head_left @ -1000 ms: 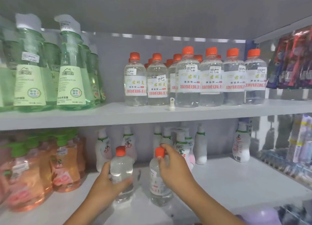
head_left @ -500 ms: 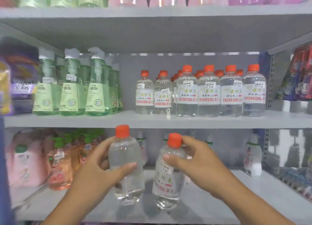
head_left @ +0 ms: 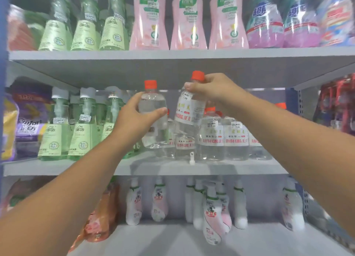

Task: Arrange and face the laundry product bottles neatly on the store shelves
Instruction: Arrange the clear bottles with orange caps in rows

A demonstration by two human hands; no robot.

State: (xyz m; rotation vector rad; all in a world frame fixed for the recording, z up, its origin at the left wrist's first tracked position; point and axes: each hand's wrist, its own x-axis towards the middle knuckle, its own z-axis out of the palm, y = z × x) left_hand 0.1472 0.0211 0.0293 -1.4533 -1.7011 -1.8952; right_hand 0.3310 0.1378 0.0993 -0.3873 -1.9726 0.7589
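Observation:
My left hand grips a clear orange-capped bottle around its body, its barcode side toward me. My right hand holds a second clear orange-capped bottle by the neck, tilted, label and price sticker facing me. Both bottles hang in the air at the middle shelf, in front of the row of matching clear bottles standing there. Part of that row is hidden behind my hands and the held bottles.
Green pump bottles stand on the middle shelf's left. The top shelf carries green, pink and purple bottles. White-and-pink squeeze bottles and orange bottles stand on the bottom shelf. A small white clip sits at the middle shelf's front edge.
Both hands have lifted their bottles from the bottom shelf up to the middle shelf level. The view has tilted upward, so the top shelf shows.

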